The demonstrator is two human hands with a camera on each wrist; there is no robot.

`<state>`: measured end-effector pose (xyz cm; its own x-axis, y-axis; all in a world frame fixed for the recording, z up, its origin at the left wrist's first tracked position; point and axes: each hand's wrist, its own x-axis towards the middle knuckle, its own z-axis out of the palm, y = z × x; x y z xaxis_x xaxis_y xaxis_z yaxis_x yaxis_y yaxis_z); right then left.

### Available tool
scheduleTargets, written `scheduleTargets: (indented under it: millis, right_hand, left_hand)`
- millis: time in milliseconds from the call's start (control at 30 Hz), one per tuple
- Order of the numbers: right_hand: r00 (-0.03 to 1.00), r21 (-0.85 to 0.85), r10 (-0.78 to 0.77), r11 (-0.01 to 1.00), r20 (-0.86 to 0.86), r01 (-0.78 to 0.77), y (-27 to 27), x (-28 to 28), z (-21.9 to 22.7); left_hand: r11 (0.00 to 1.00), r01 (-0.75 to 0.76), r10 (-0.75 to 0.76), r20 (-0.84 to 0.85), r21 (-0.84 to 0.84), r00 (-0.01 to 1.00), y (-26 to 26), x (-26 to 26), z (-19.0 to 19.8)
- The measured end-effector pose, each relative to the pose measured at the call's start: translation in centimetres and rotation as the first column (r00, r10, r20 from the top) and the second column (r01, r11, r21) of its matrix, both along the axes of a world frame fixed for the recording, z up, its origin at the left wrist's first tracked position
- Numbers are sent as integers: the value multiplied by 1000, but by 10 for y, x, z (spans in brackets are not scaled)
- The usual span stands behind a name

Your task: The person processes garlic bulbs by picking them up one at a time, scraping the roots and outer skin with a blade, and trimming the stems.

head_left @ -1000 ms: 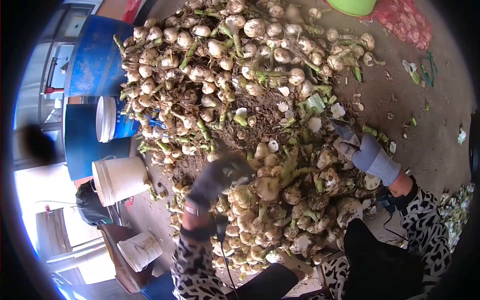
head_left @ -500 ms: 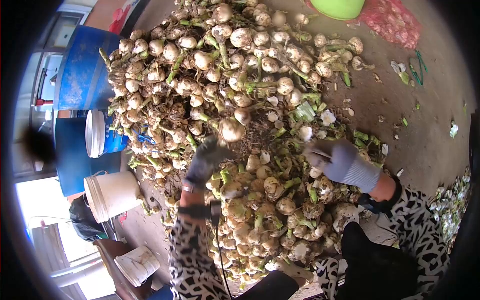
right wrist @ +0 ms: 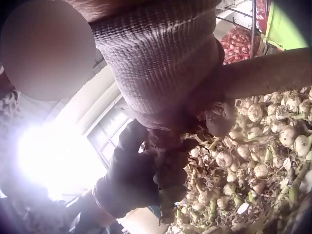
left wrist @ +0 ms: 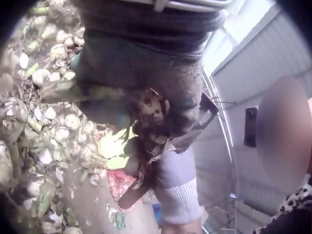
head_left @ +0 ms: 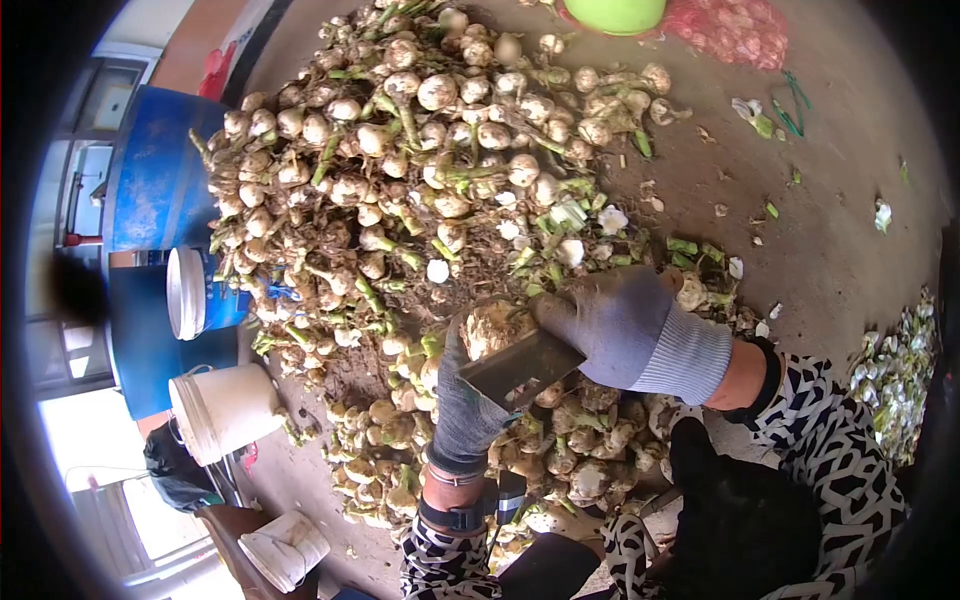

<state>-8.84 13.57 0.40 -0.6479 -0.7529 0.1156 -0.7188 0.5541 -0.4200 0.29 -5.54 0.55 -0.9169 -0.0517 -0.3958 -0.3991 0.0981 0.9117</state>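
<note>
My left hand (head_left: pixel 468 408), in a grey glove, grips a pale, soil-stained bulb (head_left: pixel 490 326) above the pile. From the other side, my gloved right hand (head_left: pixel 622 328) holds a knife whose broad dark blade (head_left: pixel 524 368) lies across the near side of the bulb, overlapping the left fingers in the head view. The knife's wooden handle (right wrist: pixel 268 73) sticks out past the right hand in the right wrist view. In the left wrist view the left hand (left wrist: pixel 141 83) and the dirty bulb (left wrist: pixel 151 105) fill the middle, with the right cuff (left wrist: pixel 180 200) below.
A large heap of bulbs with stems (head_left: pixel 370 190) spreads ahead, and trimmed bulbs (head_left: pixel 590 450) lie closer to me. White buckets (head_left: pixel 228 408) and a blue barrel (head_left: pixel 165 170) stand left. A red mesh bag (head_left: pixel 730 30) and green tub (head_left: pixel 615 12) are at the back.
My left hand has lifted a bulb from the heap and brought it back toward me. The right hand has moved in with the knife, so both hands now meet at the bulb.
</note>
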Motion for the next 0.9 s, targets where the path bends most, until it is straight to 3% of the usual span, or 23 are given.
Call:
scheduleTargets:
  millis: [67, 100, 133, 200, 233, 267, 300, 333, 367, 400, 433, 467, 500, 533, 567, 600, 633, 667, 733, 800, 833, 867, 900]
  right_hand:
    - [1000, 18, 12, 1000, 18, -13, 6, -3, -5]
    - [999, -38, 35, 999, -5, -36, 7, -4, -11]
    - [998, -94, 58, 994, -23, -60, 10, -4, -15]
    - [996, -52, 82, 995, -38, -84, 17, -3, -17]
    - [992, -22, 101, 994, -72, -103, 19, -3, -18]
    - [993, -20, 98, 995, -60, -99, 20, -2, -21]
    - [996, -12, 76, 997, -49, -77, 21, -1, -25]
    - [998, -5, 53, 999, -41, -53, 21, 0, -28]
    - [998, -6, 43, 999, -39, -43, 22, 0, -33]
    - [1000, -45, 4, 999, 13, -3, 23, 1, -41]
    - [997, -79, -34, 996, 66, 40, 25, 3, -52]
    - [973, 154, -90, 986, 212, 57, 29, -14, -85]
    - [920, 381, -191, 923, 343, 50, 39, -38, -126]
    - [916, 485, -248, 872, 315, 69, 61, -44, -162]
    - [729, 268, -341, 938, 594, 221, 61, -40, -123]
    - [470, 88, -298, 904, 831, 419, 58, -28, -82]
    - [355, -37, -127, 907, 926, 420, 57, -14, -78]
    - [252, -167, 58, 883, 966, 438, 58, -7, -75]
    - [298, -296, 141, 761, 944, 577, 47, 10, -66]
    - [215, -201, 91, 794, 972, 574, 45, 8, -57]
    - [219, -209, 98, 796, 971, 568, 43, 9, -57]
    - [376, -317, 110, 772, 920, 551, 39, 13, -61]
    - [518, -418, 114, 745, 848, 521, 37, 17, -64]
  left_hand:
    - [982, -9, 29, -103, 187, 994, 5, -5, -4]
    - [989, 121, -138, -229, -88, 964, 2, -9, -9]
    - [990, 119, -133, -218, -73, 967, 2, -11, -12]
    - [995, 90, -96, -136, -49, 986, 6, -11, -12]
    - [987, -75, 90, -108, 140, 990, 17, -6, -14]
    - [987, -73, 87, -95, 143, 992, 17, -5, -14]
    - [937, 156, -249, -283, -313, 926, 14, -6, -14]
    - [644, 240, -602, -288, -727, 745, 12, -8, -14]
    - [732, 244, -488, -241, -636, 839, 19, -4, -16]
    - [730, 252, -496, -239, -636, 835, 28, 1, -13]
    - [895, 293, -387, -255, -337, 886, 38, 6, -4]
    - [959, 282, -275, -231, -4, 933, 47, 9, 5]
    - [913, 236, -192, -161, 332, 968, 51, 10, 11]
    - [877, 481, -461, -305, -12, 833, 46, 6, 17]
    - [890, 457, -437, -309, -10, 845, 45, 5, 10]
    - [948, 307, -283, -221, 82, 933, 42, 6, -1]
    - [970, 182, -164, -123, 159, 979, 36, 1, -7]
    - [958, 285, -284, -153, -20, 946, 27, -10, -8]
    - [915, 274, -355, -267, -296, 896, 25, -12, -27]
    - [510, 236, -510, -70, -827, 857, 27, -18, 2]
    - [455, 261, -469, 20, -851, 883, 28, -14, 9]
    - [449, 249, -459, 17, -858, 888, 30, -9, 6]
    - [892, 231, -286, -90, -387, 954, 34, -3, -2]
